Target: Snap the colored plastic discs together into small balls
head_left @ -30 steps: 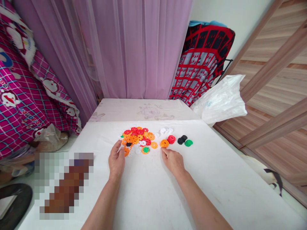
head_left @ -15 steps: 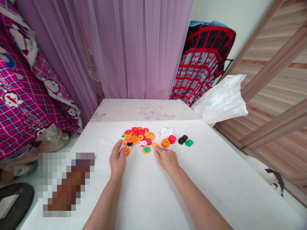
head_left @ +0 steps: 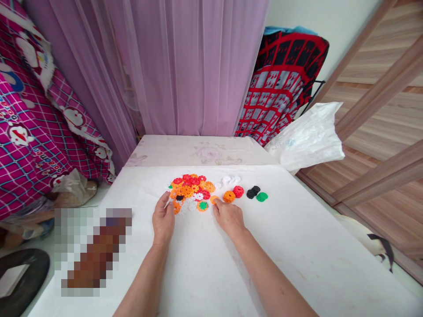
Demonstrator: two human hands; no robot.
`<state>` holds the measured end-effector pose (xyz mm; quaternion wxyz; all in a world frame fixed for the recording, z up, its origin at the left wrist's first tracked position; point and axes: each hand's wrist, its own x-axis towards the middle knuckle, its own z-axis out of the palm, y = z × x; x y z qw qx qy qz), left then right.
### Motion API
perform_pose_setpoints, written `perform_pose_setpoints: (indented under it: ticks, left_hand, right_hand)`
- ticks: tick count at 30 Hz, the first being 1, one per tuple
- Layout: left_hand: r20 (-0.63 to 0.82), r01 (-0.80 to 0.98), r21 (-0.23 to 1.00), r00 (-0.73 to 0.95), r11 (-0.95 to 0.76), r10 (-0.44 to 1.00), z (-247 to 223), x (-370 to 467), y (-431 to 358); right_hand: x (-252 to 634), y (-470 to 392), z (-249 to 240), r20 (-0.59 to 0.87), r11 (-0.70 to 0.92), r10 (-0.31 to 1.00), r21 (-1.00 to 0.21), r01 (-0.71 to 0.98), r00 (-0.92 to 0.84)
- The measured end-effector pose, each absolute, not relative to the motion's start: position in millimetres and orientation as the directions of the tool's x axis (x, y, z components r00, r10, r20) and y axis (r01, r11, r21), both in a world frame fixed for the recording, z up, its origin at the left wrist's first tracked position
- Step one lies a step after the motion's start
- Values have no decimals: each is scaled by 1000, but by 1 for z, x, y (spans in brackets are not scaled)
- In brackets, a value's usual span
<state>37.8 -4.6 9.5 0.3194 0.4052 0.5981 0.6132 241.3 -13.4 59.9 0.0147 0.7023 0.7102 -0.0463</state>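
Notched plastic snowflake discs [head_left: 187,190] lie in a loose pile on the white-covered table, mostly orange and red, with some white, black and green ones. At the pile's left edge is my left hand [head_left: 163,220], thumb and fingers apart, holding nothing. My right hand [head_left: 229,216] has its fingers curled, and the fingertips meet a single orange snowflake disc [head_left: 213,199], partly covered by them. Right of it sit small groups sorted by colour: orange discs [head_left: 228,197], red discs [head_left: 238,191], black discs [head_left: 253,192], green discs [head_left: 262,197] and white discs [head_left: 230,180].
A white plastic bag [head_left: 307,138] hangs at the table's right far edge. Purple curtains [head_left: 198,66] stand behind the table [head_left: 205,273]. Pink patterned fabric [head_left: 49,114] is on the left, wooden doors [head_left: 383,114] on the right. A blurred patch [head_left: 95,251] covers the left side.
The view has shifted very slightly. Both hands keep nearly the same places, the right one still at the single orange disc.
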Motion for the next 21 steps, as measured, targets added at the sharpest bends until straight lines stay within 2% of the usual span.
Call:
perform_pose_setpoints:
  ticks: [9, 11, 16, 21]
  left_hand:
    - [130, 93, 991, -482, -98, 867, 10, 40, -4]
    - [128, 88, 991, -483, -97, 866, 11, 40, -4]
    - [113, 75, 993, -490, -87, 864, 13, 41, -5]
    - [113, 73, 993, -484, -88, 868, 8, 40, -3]
  right_hand:
    - [249, -22, 60, -83, -40, 996, -50, 998, 36]
    - [244, -23, 62, -38, -32, 999, -80, 996, 29]
    - [223, -21, 59, 79, 108, 992, -176, 978, -95]
    - [209, -17, 50, 110, 91, 992, -231, 969, -67]
